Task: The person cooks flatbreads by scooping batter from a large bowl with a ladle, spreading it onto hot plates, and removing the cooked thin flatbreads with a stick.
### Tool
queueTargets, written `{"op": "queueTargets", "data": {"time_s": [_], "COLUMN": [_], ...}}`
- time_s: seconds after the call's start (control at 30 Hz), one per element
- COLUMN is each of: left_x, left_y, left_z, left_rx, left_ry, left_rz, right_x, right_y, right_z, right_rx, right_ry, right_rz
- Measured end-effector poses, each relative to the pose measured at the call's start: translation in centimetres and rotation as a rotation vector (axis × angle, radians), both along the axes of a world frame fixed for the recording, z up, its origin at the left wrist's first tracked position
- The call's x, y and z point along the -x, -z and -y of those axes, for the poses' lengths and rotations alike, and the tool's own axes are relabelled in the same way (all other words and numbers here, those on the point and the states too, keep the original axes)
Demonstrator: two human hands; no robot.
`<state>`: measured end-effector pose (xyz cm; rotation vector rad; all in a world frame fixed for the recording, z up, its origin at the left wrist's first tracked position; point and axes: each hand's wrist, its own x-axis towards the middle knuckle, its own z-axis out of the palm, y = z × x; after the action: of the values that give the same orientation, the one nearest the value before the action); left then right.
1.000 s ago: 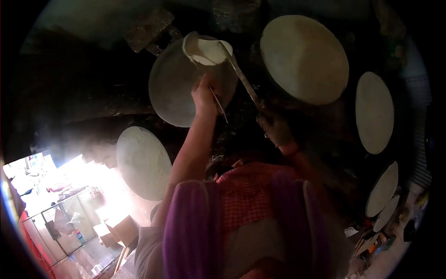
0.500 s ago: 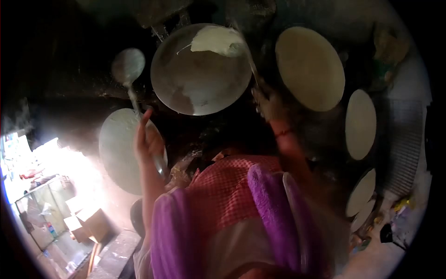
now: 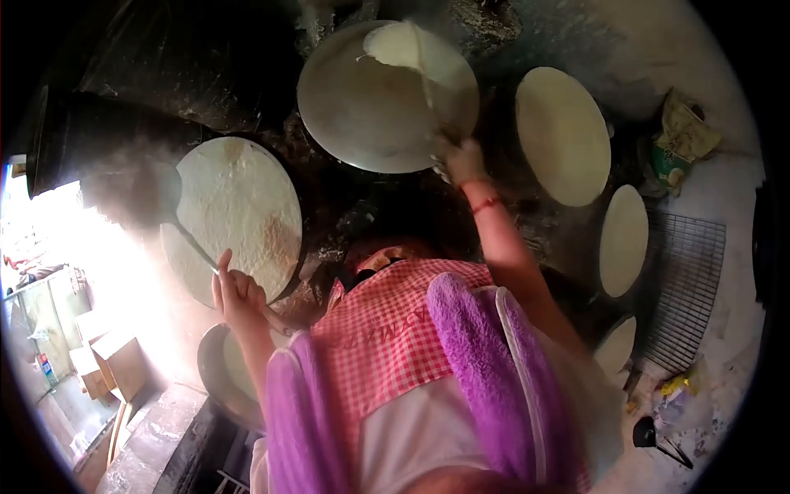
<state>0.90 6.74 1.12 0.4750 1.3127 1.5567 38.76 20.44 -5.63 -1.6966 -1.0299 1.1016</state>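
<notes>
My left hand [image 3: 237, 295] is closed around the handle of a long ladle [image 3: 196, 243]. The ladle's round head is smeared by motion, left of a large griddle covered by a pale flatbread [image 3: 239, 193] with brown patches. My right hand [image 3: 459, 162] sits at the near edge of a big round griddle [image 3: 362, 99], closed on a long thin spreader [image 3: 427, 86]. The spreader reaches across this griddle to a white patch of batter [image 3: 393, 44] near the far rim. Dull bare metal shows over much of the griddle's surface.
To the right stand more round griddles with pale sheets [image 3: 564, 136], [image 3: 624, 240]. A wire rack [image 3: 685, 288] and a sack [image 3: 687, 136] lie beyond them. Below the left griddle is a metal pan [image 3: 216, 375]. Cardboard boxes [image 3: 118, 362] stand at the lower left, beside bright light.
The view has shifted. My left hand has swung the ladle leftward and lower, away from above the griddles. The right hand keeps the spreader over the griddle, and the batter patch looks smaller.
</notes>
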Motion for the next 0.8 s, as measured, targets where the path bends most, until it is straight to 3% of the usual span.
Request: {"op": "queueTargets", "data": {"time_s": [0.07, 0.2, 0.23, 0.3, 0.33, 0.4, 0.43, 0.57, 0.6, 0.67, 0.7, 0.8], "left_x": [0.1, -2.0, -2.0, -2.3, -2.8, -4.3, -5.1, -7.7, -8.6, -9.8, -10.6, -13.1], "left_y": [1.0, -0.6, -0.5, 0.5, 0.6, 0.1, -0.3, -2.1, -2.1, -2.0, -1.7, -2.9], "left_z": [-0.2, 0.9, 1.4, 1.8, 1.9, 1.2, 1.1, 0.4, 0.4, 0.5, 0.7, 0.9], "left_rx": [0.087, 0.013, -0.011, -0.056, -0.041, -0.03, -0.024, -0.047, -0.051, -0.055, -0.048, -0.017], "left_ry": [-0.037, -0.213, -0.228, -0.185, -0.16, -0.165, -0.184, -0.291, -0.317, -0.309, -0.306, -0.317], "left_rz": [0.003, -0.008, 0.037, -0.036, -0.057, -0.063, -0.051, -0.089, -0.097, -0.105, -0.137, -0.127], "right_x": [1.0, -3.1, -6.3, -5.4, -4.1, -0.6, -0.7, -6.6, -9.4, -13.2, -9.5, -4.9], "right_y": [-0.6, -5.1, 0.0, -0.1, -0.9, -1.6, -2.1, -4.4, 0.7, 6.7, -0.6, -1.6], "right_z": [-2.7, -0.7, -1.1, -1.9, -1.1, -2.1, -2.8, -1.8, -3.0, -6.6, -5.1, -6.0], "right_rx": [0.327, 0.177, 0.033, 0.044, 0.164, 0.226, 0.34, 0.221, 0.013, 0.217, 0.197, 0.162], "right_ry": [-0.12, -0.089, -0.018, 0.081, 0.025, -0.029, -0.159, -0.223, -0.19, -0.211, -0.249, -0.46], "right_rz": [-0.005, -0.204, -0.234, -0.461, -0.291, -0.329, -0.211, -0.245, -0.19, -0.99, -0.335, -0.109]}}
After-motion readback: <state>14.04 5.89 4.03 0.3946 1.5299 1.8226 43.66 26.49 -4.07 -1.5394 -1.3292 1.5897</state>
